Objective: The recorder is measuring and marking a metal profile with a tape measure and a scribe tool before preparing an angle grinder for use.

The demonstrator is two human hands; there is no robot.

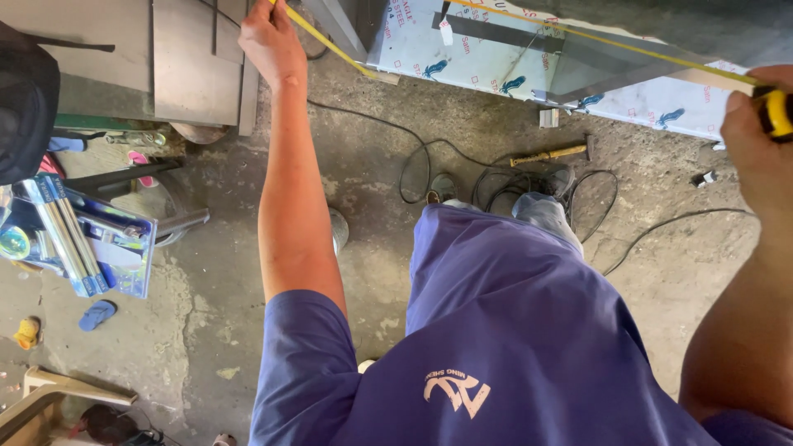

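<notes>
Tape measure (776, 111) stretched taut between both hands along the film-covered steel sheet (479, 58).

Its yellow blade (330, 45) is thin, springy and likely to kink, so each end needs a pinch; the case is light and hard. Left hand (268, 37), arm straight out, seems to pinch the blade's free end near the sheet's corner. Right hand (756, 149) is closed around the case at the sheet's far edge.
</notes>
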